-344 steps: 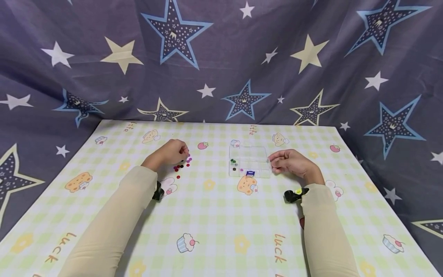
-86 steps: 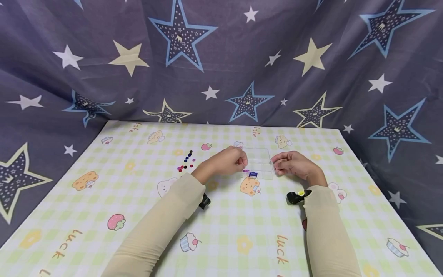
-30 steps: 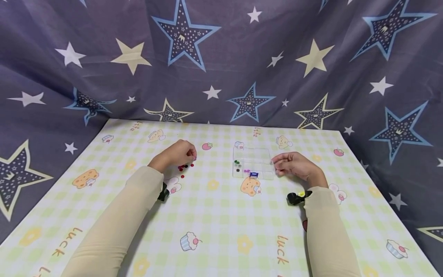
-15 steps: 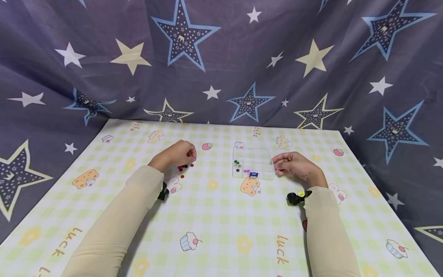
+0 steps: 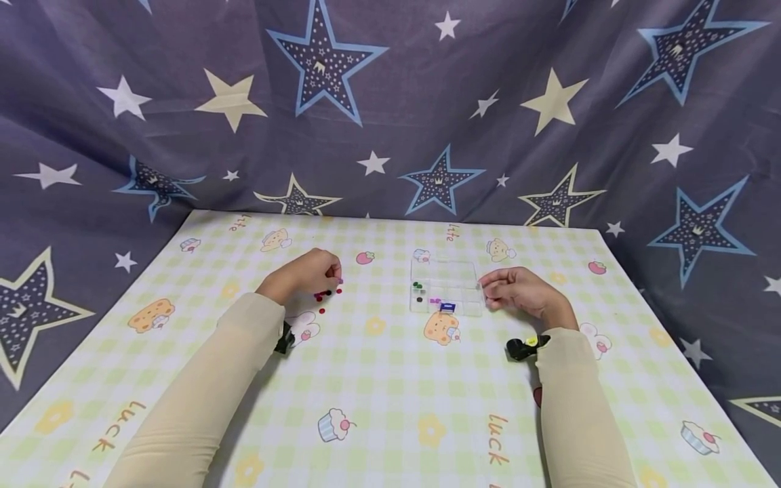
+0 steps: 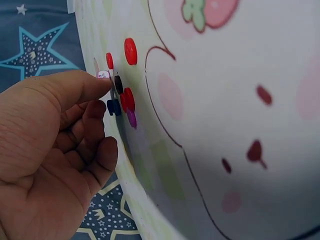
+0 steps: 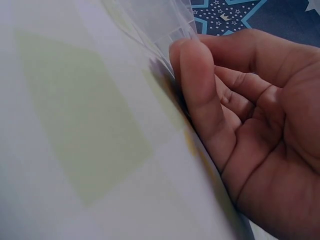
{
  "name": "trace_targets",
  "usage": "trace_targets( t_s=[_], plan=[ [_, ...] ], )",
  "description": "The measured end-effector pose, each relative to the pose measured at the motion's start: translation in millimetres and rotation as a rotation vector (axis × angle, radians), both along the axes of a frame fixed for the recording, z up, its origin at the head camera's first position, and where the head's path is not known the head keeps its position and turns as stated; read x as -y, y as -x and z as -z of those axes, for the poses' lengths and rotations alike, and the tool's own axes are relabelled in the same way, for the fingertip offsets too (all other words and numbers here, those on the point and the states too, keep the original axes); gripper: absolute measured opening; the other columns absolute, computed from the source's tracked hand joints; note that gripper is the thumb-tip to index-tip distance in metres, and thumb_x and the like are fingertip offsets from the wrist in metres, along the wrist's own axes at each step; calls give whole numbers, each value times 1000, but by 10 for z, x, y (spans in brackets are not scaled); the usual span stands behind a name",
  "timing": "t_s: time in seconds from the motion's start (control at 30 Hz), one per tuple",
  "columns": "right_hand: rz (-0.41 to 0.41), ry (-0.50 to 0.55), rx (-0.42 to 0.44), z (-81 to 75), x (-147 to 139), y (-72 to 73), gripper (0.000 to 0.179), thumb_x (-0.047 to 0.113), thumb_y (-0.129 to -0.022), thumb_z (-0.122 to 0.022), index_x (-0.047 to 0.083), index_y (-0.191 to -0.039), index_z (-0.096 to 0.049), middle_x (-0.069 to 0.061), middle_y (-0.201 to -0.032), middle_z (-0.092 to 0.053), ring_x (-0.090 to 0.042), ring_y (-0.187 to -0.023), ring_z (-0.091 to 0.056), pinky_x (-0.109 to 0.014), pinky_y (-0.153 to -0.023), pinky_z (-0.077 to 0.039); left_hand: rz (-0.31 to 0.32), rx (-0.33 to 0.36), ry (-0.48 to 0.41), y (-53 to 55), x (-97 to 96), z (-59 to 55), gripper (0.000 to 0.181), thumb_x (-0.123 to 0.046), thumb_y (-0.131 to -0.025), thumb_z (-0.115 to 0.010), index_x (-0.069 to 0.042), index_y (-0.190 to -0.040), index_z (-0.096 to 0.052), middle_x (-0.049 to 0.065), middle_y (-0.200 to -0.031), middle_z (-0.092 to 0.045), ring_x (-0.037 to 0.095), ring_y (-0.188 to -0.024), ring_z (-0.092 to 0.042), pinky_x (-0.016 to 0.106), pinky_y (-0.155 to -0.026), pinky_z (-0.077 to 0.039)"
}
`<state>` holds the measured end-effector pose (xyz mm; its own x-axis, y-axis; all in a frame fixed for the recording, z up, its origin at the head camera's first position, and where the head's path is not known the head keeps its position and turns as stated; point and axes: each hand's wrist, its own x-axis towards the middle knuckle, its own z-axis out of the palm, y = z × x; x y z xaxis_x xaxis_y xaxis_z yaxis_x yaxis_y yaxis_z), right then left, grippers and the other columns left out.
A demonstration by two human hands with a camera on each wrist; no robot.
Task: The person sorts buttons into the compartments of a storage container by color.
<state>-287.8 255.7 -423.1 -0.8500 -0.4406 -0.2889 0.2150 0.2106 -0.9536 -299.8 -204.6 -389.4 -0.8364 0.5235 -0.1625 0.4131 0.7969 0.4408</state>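
My left hand (image 5: 308,273) is over the loose small round buttons on the left of the table. In the left wrist view its thumb and finger pinch a pinkish-purple button (image 6: 103,74), tilted unlike the others. Close beside it lie red buttons (image 6: 130,51), a black button (image 6: 118,84), dark blue buttons (image 6: 114,107) and a purple button (image 6: 132,118). My right hand (image 5: 521,291) holds the right edge of a clear compartment box (image 5: 468,303) between thumb and fingers. Its lid stands open at the back. Green buttons (image 5: 417,285), a dark button (image 5: 419,299) and purple buttons (image 5: 435,301) sit in separate compartments.
A blue label (image 5: 447,308) marks the box's front. A checked cloth with printed cartoons covers the table (image 5: 378,379). A dark curtain with stars (image 5: 390,122) hangs behind it. Each wrist wears a black camera mount (image 5: 523,348).
Since 2.9 s ago my left hand has gone from the box back to the loose buttons. In the last half second it shifted slightly left. My right hand stays on the box.
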Motion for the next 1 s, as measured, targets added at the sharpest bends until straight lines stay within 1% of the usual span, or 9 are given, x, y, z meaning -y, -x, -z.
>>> trace_targets(
  t_s=[0.17, 0.23, 0.3, 0.37, 0.43, 0.5, 0.67, 0.8, 1.0],
  plan=[
    [-4, 2, 2, 2, -4, -2, 38, -8, -98, -57, -18, -134, -47, -8, -97, -70, -14, -79, -68, -29, -76, -59, 4, 50, -16, -26, -33, -1, 9, -9, -100, -62, -5, -93, -64, 4, -75, -61, 14, -57, -54, 33, -69, -46],
    [-5, 3, 4, 2, -6, 0, 38, -7, -99, -56, -18, -134, -47, -8, -97, -70, -14, -79, -68, -29, -76, -59, 5, 63, -35, -34, -55, 4, 10, -11, -101, -62, -6, -93, -63, 4, -75, -59, 14, -56, -53, 31, -65, -45],
    [-4, 7, 5, -2, -7, 1, 38, -7, -99, -56, -18, -134, -47, -8, -96, -70, -15, -79, -68, -29, -75, -59, 15, 59, -60, -39, -88, 6, 10, -13, -101, -64, -7, -93, -63, 3, -74, -58, 14, -54, -51, 30, -62, -44],
    [-6, 10, 2, -6, -10, 2, 38, -7, -99, -56, -18, -134, -47, -8, -96, -70, -15, -79, -68, -29, -75, -58, 28, 48, -91, -35, -137, 4, 9, -13, -100, -64, -7, -94, -64, 3, -73, -56, 14, -52, -48, 30, -59, -43],
    [-8, 17, 0, -11, -13, 3, 38, -7, -99, -56, -19, -133, -47, -8, -96, -70, -15, -79, -67, -29, -75, -58, 43, 31, -117, -30, -206, -4, 8, -12, -100, -64, -7, -94, -64, 3, -73, -56, 14, -53, -45, 30, -58, -41],
    [-11, 23, 1, -8, -16, 7, 38, -7, -99, -56, -19, -133, -46, -8, -96, -70, -15, -79, -67, -28, -75, -58, 65, 2, -127, -26, -285, -17, 8, -11, -100, -63, -6, -94, -65, 3, -74, -57, 13, -57, -44, 31, -61, -41],
    [-11, 37, 12, 16, -15, 18, 37, -8, -99, -57, -18, -133, -48, -8, -95, -70, -15, -79, -67, -29, -75, -58, 131, -75, -128, -29, -521, -59, 8, -9, -99, -62, -6, -94, -67, 1, -83, -63, 15, -70, -47, 34, -72, -42],
    [-7, 38, 7, 33, -18, 26, 36, -7, -98, -58, -17, -132, -49, -7, -95, -70, -15, -78, -67, -29, -75, -58, 153, -98, -141, -37, -725, -94, 9, -9, -99, -61, -8, -93, -67, 0, -86, -65, 16, -72, -48, 34, -73, -43],
    [-10, 34, 1, 41, -22, 29, 38, -6, -98, -59, -18, -132, -48, -9, -96, -71, -15, -78, -67, -29, -74, -58, 179, -134, -142, -44, -997, -91, 8, -9, -97, -63, -12, -90, -66, -1, -83, -62, 14, -73, -49, 31, -72, -42]
  ],
)
